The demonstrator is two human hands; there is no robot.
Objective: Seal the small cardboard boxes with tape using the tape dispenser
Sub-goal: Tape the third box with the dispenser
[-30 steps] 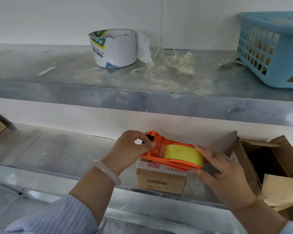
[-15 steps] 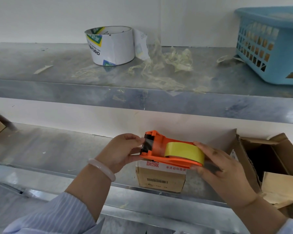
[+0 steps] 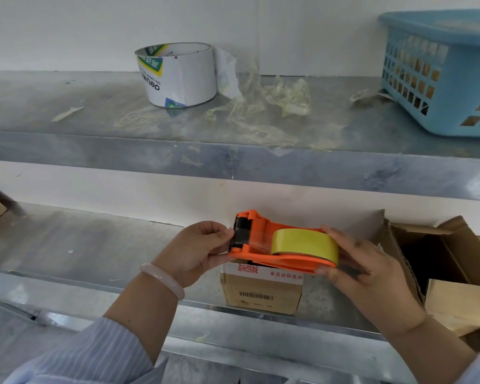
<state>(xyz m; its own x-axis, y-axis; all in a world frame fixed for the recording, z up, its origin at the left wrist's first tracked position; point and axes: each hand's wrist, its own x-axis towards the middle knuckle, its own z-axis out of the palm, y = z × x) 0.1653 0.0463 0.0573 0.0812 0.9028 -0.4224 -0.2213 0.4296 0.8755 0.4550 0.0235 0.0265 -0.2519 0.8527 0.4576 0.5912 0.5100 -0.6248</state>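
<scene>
- The tape dispenser (image 3: 261, 245) is held just above the small cardboard box (image 3: 261, 295); the box stands at the front edge of the shelf (image 3: 108, 245); an open carton (image 3: 441, 259) lies to the right of the box.
- The left hand (image 3: 197, 250) curls round the cutter end, left of the box; the right hand (image 3: 363, 267) wraps the yellow roll (image 3: 302, 242) end, right of the box; both grip the dispenser.
- The step looks like freeing the tape's end: draw a short tail past the teeth, keeping fingertips off them; stick it low on the box's left side; run straight along the top seam; steady the light box so it does not slide.
- A second ago the dispenser rested on the box top; now it is lifted clear, cutter end slightly raised; the box has not moved.
</scene>
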